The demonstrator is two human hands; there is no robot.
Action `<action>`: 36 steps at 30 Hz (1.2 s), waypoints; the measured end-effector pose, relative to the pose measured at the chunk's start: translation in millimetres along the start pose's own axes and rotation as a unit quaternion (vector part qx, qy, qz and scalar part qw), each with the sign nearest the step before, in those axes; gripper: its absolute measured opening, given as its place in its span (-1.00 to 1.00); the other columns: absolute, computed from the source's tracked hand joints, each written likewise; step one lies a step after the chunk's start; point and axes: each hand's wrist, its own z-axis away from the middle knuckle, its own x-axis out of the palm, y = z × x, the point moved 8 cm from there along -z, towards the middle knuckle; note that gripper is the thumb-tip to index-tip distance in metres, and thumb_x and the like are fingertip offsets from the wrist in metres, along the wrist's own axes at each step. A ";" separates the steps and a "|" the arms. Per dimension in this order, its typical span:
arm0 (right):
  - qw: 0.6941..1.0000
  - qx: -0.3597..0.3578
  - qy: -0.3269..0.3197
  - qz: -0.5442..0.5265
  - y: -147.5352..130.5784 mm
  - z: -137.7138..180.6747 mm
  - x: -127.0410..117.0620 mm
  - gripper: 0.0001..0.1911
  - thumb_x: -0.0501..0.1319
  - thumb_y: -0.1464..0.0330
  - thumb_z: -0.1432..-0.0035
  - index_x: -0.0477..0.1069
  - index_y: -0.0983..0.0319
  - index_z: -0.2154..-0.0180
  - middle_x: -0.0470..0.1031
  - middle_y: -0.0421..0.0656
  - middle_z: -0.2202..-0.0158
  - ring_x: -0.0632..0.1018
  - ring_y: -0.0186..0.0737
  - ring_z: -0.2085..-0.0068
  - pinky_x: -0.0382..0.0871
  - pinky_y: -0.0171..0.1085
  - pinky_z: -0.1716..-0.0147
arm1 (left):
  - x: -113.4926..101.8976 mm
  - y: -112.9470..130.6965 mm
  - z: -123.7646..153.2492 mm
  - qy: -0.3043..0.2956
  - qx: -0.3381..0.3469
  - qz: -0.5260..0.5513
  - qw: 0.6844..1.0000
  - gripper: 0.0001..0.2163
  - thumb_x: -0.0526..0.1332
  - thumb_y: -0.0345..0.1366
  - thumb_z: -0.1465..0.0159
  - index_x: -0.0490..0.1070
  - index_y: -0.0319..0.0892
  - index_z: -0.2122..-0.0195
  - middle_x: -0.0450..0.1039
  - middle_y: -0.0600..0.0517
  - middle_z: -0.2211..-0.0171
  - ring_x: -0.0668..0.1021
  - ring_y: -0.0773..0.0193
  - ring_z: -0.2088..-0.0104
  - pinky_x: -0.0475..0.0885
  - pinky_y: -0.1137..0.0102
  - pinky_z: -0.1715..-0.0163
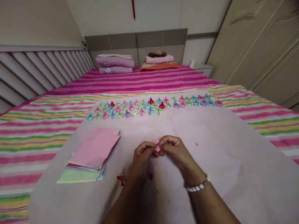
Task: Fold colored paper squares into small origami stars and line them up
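Between both hands is a small folded piece of pink paper [157, 148], held a little above the pale work surface [210, 174]. My left hand [144, 150] pinches its left side with thumb and fingers. On the opposite side, my right hand [172, 145] grips it the same way, a white beaded bracelet on that wrist. The fingers cover much of the paper, so its exact folded shape is partly hidden. Beyond the hands lie several small folded paper stars [141, 112] in pink, green, blue, purple and red, set out in rows.
To the left sits a stack of coloured paper sheets [95, 147], pink on top. Dark red scraps [121, 179] lie near the left forearm. Striped bedding [30, 149] surrounds the surface; folded purple bedding [116, 61] rests by the headboard [121, 40]. A white railing [42, 68] runs along the left.
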 end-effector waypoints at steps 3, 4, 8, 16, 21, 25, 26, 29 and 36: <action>1.000 -0.004 0.002 0.017 2.5 -1.4 -1.7 -0.92 0.24 0.52 0.17 0.48 0.27 0.53 0.49 -0.22 0.66 0.47 -0.35 0.61 0.32 -0.38 0.56 | -0.8 -0.2 -0.6 0.008 -0.004 -0.024 1.000 -0.91 0.25 -0.32 -0.11 0.46 -0.22 0.49 0.45 0.10 0.59 0.44 0.42 0.54 0.32 0.48 0.46; 1.000 -0.005 0.002 0.022 3.0 -1.6 -2.1 -0.92 0.23 0.52 0.17 0.47 0.27 0.53 0.49 -0.23 0.65 0.47 -0.35 0.60 0.32 -0.38 0.56 | -1.4 -0.6 -1.0 0.013 -0.007 -0.035 0.999 -0.89 0.27 -0.31 -0.10 0.44 -0.23 0.51 0.44 0.10 0.61 0.43 0.42 0.56 0.32 0.49 0.47; 0.999 -0.011 -0.006 0.034 1.5 -1.1 -1.5 -0.92 0.21 0.50 0.13 0.47 0.27 0.51 0.49 -0.22 0.64 0.48 -0.35 0.58 0.32 -0.37 0.55 | -3.9 -0.2 -2.6 0.034 -0.001 -0.071 0.997 -0.86 0.34 -0.31 -0.01 0.40 -0.23 0.55 0.42 0.12 0.65 0.43 0.43 0.58 0.31 0.51 0.51; 1.000 -0.008 0.006 -0.010 -0.9 -0.7 -0.9 -0.65 0.42 0.40 0.21 0.44 0.25 0.29 0.51 -0.23 0.52 0.49 -0.36 0.57 0.31 -0.37 0.56 | -8.9 3.0 -2.0 0.068 0.013 -0.083 0.994 -0.77 0.37 -0.32 0.03 0.29 -0.21 0.52 0.39 0.17 0.68 0.42 0.46 0.63 0.29 0.55 0.56; 1.000 0.003 0.021 -0.019 1.7 -2.0 -4.9 -0.72 0.45 0.40 0.25 0.47 0.29 0.40 0.49 -0.24 0.57 0.47 -0.39 0.57 0.31 -0.38 0.54 | -8.2 2.2 -3.9 0.068 0.014 -0.057 0.996 -0.67 0.38 -0.30 0.03 0.31 -0.18 0.28 0.45 0.16 0.61 0.46 0.43 0.61 0.32 0.52 0.54; 0.999 -0.021 0.033 -0.028 -1.0 -1.9 -8.3 -0.66 0.43 0.43 0.23 0.46 0.24 0.31 0.45 -0.29 0.57 0.46 -0.39 0.57 0.32 -0.39 0.53 | -2.9 -1.0 -4.2 0.033 -0.008 -0.090 0.995 -0.77 0.35 -0.25 -0.01 0.46 -0.24 0.33 0.48 0.08 0.55 0.46 0.42 0.54 0.33 0.51 0.48; 0.999 -0.027 0.035 -0.025 -2.0 -1.8 -8.7 -0.65 0.43 0.44 0.22 0.46 0.24 0.29 0.44 -0.30 0.58 0.46 -0.39 0.57 0.32 -0.39 0.52 | -2.4 -1.6 -3.9 0.027 -0.013 -0.105 0.994 -0.80 0.35 -0.24 -0.02 0.48 -0.25 0.39 0.47 0.08 0.57 0.45 0.43 0.54 0.32 0.52 0.48; 0.999 -0.036 0.034 -0.013 -3.7 -1.4 -8.4 -0.65 0.41 0.45 0.21 0.48 0.22 0.28 0.43 -0.31 0.58 0.46 -0.38 0.56 0.33 -0.37 0.52 | -5.1 -0.9 -2.3 0.031 -0.019 -0.141 0.989 -0.83 0.33 -0.21 -0.05 0.48 -0.22 0.51 0.43 0.10 0.62 0.41 0.43 0.56 0.29 0.52 0.49; 0.999 -0.037 0.015 -0.015 -5.7 -1.5 -6.8 -0.54 0.37 0.45 0.15 0.47 0.18 0.10 0.45 -0.30 0.57 0.48 -0.33 0.54 0.33 -0.32 0.49 | -9.5 5.4 -0.9 0.048 0.021 -0.174 0.983 -0.78 0.24 -0.18 -0.14 0.47 -0.20 0.54 0.43 0.10 0.62 0.42 0.39 0.54 0.30 0.48 0.45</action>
